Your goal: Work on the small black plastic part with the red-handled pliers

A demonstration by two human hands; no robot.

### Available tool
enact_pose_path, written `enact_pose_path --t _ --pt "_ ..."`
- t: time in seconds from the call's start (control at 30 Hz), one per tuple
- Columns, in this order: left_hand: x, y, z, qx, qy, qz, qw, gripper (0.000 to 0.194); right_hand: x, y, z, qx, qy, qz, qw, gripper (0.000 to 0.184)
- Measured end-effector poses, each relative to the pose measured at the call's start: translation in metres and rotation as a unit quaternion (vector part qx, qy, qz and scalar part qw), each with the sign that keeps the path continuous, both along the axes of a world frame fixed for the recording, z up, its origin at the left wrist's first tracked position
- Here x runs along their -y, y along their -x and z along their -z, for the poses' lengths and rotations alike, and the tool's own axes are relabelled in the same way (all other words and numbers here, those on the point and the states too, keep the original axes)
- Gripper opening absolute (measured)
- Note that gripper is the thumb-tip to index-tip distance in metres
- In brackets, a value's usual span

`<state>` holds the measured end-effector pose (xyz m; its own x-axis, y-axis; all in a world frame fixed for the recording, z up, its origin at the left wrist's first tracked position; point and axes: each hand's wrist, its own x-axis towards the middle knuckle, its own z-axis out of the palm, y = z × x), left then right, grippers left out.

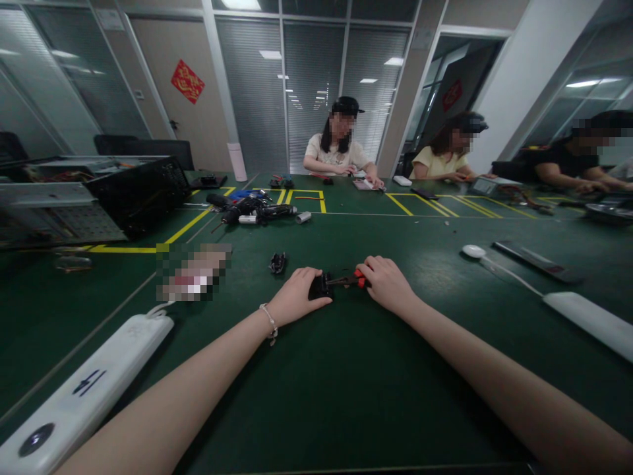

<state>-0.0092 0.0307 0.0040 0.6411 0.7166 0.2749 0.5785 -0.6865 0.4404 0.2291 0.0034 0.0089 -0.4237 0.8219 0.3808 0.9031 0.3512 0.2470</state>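
Note:
On the green table, my left hand [299, 295] grips a small black part [322, 287], thumb in front and fingers behind it. My right hand [384, 280] is closed round the red handles of a pair of pliers [346, 280]. The narrow jaws of the pliers point left and reach the right side of the black part. Whether the jaws pinch anything there is too small to tell. A second small black piece [277, 263] lies apart, behind and left of my left hand.
A white numbered device [99, 389] lies at left, its cable running to a blurred-out item [195, 274]. Another white device [588, 316] lies right. Tools in a pile [252, 208] and an open computer case [93, 204] stand farther back. Several people sit across the table.

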Motion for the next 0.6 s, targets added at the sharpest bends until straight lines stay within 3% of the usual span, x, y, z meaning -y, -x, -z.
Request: enact_pose_path --t 0.6 --pt "0.0003 0.0002 -0.0014 -0.003 0.010 0.001 1.000 0.054 0.0001 0.0003 -0.0010 -0.008 0.006 0.005 1.000 0.035"
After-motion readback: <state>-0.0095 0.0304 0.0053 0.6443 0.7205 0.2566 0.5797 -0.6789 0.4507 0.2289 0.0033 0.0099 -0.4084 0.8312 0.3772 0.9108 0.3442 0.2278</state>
